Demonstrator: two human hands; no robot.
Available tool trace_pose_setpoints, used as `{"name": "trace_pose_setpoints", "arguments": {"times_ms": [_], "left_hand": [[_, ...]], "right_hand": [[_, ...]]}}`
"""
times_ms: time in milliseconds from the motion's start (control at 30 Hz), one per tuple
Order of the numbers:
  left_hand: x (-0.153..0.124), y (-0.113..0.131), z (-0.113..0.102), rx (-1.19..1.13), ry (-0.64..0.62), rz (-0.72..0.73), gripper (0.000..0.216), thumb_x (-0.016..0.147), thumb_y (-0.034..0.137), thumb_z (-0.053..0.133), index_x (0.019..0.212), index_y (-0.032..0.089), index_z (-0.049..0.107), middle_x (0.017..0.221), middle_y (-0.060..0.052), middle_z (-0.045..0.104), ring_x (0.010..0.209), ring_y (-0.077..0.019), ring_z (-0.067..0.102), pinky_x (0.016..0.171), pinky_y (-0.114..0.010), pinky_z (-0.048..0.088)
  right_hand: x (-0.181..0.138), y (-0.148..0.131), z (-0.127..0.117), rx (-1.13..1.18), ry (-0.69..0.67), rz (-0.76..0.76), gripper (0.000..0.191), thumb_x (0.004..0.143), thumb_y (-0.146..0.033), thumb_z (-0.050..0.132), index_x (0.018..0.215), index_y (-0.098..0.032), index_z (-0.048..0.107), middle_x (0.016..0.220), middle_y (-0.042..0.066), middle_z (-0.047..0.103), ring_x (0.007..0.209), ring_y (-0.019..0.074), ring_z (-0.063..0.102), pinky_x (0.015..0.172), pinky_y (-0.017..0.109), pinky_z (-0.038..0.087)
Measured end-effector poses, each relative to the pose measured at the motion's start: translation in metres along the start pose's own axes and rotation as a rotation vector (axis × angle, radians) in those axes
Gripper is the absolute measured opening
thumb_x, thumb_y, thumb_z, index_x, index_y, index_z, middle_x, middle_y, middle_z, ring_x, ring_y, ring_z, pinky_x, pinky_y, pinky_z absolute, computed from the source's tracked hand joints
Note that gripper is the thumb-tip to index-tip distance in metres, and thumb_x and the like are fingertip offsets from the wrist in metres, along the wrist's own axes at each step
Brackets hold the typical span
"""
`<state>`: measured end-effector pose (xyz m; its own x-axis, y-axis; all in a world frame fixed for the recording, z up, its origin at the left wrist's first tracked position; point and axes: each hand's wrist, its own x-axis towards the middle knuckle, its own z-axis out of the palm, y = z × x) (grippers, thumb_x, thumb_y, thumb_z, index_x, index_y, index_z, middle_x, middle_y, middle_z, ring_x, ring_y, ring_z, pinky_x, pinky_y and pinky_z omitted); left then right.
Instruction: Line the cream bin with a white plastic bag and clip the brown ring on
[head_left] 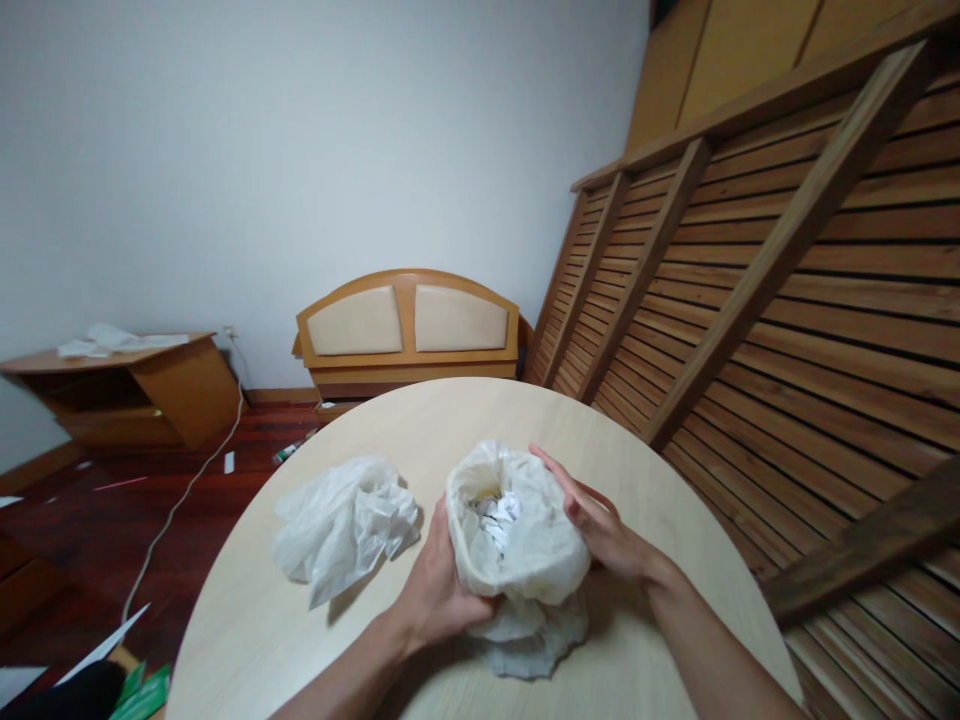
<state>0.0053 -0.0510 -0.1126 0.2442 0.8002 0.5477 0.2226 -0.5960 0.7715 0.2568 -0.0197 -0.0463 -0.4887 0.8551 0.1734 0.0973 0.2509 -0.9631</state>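
Observation:
A small trash bin (517, 585) stands on the round pale table (480, 405), its body hidden by a white plastic liner folded over the rim. Crumpled white paper (499, 515) lies inside. My left hand (442, 590) wraps around the bin's left side, thumb across the front. At the right side, my right hand (600, 520) has its fingers stretched out along the liner, with the palm side facing the bin; how firmly it presses cannot be told. A second white plastic bag (345, 525) lies crumpled on the table, left of my left hand.
Slatted wooden panels (750, 300) lean along the right. Behind the table stands a headboard (409, 320) with cream pads. At left are a low wooden cabinet (187, 390), a white cable (184, 495) and scattered litter on the dark red floor (90, 530).

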Motion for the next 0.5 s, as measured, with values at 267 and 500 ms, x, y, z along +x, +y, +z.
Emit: {"name": "trace_pose_setpoints", "arguments": {"times_ms": [267,500], "left_hand": [[0.003,-0.008,-0.001,-0.047,-0.031,-0.099,0.104,0.061,0.012,0.077,0.15,0.023,0.024,0.145,-0.016,0.045,0.133,-0.0399,0.047,0.118,-0.062,0.03],[-0.004,-0.007,-0.014,0.073,-0.046,-0.074,0.15,0.057,0.039,0.093,0.155,0.036,-0.021,0.168,-0.015,0.002,0.151,-0.0491,0.012,0.121,-0.07,0.015]], "right_hand": [[0.01,0.044,0.019,-0.029,-0.227,0.116,0.086,0.058,-0.06,0.088,0.13,-0.019,0.063,0.116,0.013,0.072,0.117,0.0326,0.062,0.109,0.051,0.044],[0.008,0.035,0.002,-0.115,0.012,-0.113,0.136,0.056,-0.076,0.079,0.161,-0.023,0.012,0.164,0.02,0.024,0.152,0.0349,0.022,0.123,0.055,0.017]]}}
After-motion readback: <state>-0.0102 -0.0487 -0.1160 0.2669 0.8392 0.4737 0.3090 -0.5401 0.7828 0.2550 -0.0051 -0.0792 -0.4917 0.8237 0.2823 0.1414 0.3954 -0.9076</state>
